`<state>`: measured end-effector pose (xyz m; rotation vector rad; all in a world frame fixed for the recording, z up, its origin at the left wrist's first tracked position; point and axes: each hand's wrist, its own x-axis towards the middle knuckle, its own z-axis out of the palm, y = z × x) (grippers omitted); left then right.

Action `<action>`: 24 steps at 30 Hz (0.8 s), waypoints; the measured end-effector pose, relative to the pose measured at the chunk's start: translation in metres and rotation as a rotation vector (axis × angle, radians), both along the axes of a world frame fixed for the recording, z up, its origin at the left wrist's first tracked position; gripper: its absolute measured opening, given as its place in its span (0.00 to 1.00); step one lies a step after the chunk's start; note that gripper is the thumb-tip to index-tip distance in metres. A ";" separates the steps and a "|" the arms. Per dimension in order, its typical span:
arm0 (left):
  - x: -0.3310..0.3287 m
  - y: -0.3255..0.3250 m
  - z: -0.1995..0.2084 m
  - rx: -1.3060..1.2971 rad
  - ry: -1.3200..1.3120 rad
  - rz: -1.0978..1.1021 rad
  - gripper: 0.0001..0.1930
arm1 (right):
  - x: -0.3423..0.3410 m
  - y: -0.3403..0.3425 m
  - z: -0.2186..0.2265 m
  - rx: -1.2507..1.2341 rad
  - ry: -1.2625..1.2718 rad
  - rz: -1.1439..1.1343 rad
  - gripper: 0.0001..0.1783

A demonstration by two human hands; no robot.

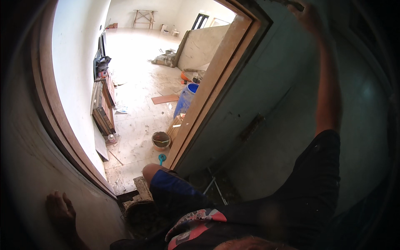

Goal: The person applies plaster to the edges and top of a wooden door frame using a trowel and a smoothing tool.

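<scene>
My left hand [61, 210] lies against the plastered wall [25, 137] at the lower left, its fingers stretched out and nothing in it. High at the upper right, my right arm reaches up along the dim grey wall [266, 104]. My right hand [306, 17] is closed at the top edge of the picture, around a dark, thin thing cut off by the edge. What that is I cannot make out. A wooden door frame [208, 102] stands between my arms. My bent knee [152, 171] is in the lower part of the opening.
Beyond the doorway, a bucket [161, 146] and a teal dipper [162, 158] are on the dirty tiled floor. A blue barrel [182, 104] is by the right jamb. Stacked boards [103, 108] lean along the left wall. A wooden trestle [143, 18] stands far back.
</scene>
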<state>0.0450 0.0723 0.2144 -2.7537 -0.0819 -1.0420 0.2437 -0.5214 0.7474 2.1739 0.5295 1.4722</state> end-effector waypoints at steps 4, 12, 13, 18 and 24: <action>-0.007 0.003 -0.002 0.000 0.019 0.038 0.09 | -0.027 0.059 -0.008 0.061 0.149 -0.265 0.16; -0.001 0.003 -0.006 0.004 0.020 0.055 0.09 | -0.015 0.111 0.017 -0.038 0.199 -0.511 0.18; 0.000 0.004 -0.008 0.022 0.000 0.058 0.09 | -0.014 0.119 0.018 -0.010 0.213 -0.540 0.18; -0.003 0.006 -0.009 0.028 -0.013 0.050 0.09 | 0.001 0.128 0.042 -0.153 0.199 -0.503 0.20; -0.002 0.003 -0.002 0.063 -0.054 0.015 0.08 | -0.005 0.121 0.033 -0.017 0.131 -0.476 0.19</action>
